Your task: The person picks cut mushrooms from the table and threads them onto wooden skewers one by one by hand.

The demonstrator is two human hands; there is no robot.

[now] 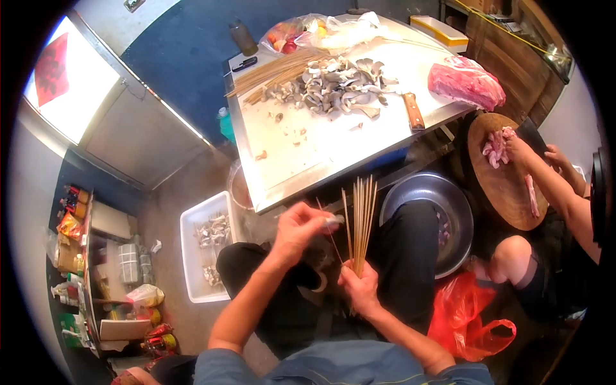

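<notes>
Skewers (362, 215), a bunch of bare bamboo sticks, stand upright over the person's lap, below the near edge of the table (301, 151). The right hand (360, 289) is closed around their lower ends. The left hand (301, 228) pinches a pale mushroom piece (333, 220) at one stick's tip. The sharp points fan out loosely toward the fingers, so a slip could likely prick them, or the soft piece could split. More mushrooms (333, 86) lie heaped toward the table's far edge. At right, another person's hand (520, 151) handles meat on a round board (504, 183).
</notes>
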